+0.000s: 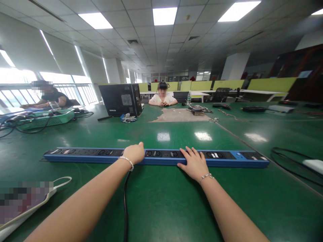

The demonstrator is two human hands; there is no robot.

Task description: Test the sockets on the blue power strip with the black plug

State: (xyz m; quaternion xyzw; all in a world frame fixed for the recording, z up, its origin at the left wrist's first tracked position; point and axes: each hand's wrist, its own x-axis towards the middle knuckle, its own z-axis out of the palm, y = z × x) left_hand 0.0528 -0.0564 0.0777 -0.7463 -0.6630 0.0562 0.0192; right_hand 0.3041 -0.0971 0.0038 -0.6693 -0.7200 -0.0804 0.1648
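A long blue power strip [156, 162] with black sockets lies crosswise on the green table. My left hand [134, 154] is closed over its middle, thumb side up. From under that hand a black power cable [125, 198] runs down toward me; its end is hidden in my grip, at the sockets. To the right, my right hand [194, 163] rests on the strip with fingers spread, the fingertips on its top face and the thumb at its front edge. It holds nothing.
A black computer case [121, 100] stands at the back left, with gloves [128, 118] beside it. Further left is a green basket [47, 119] with cables. A pouch [25, 205] lies at front left, black cable [290, 154] at right. One person sits opposite, another far left.
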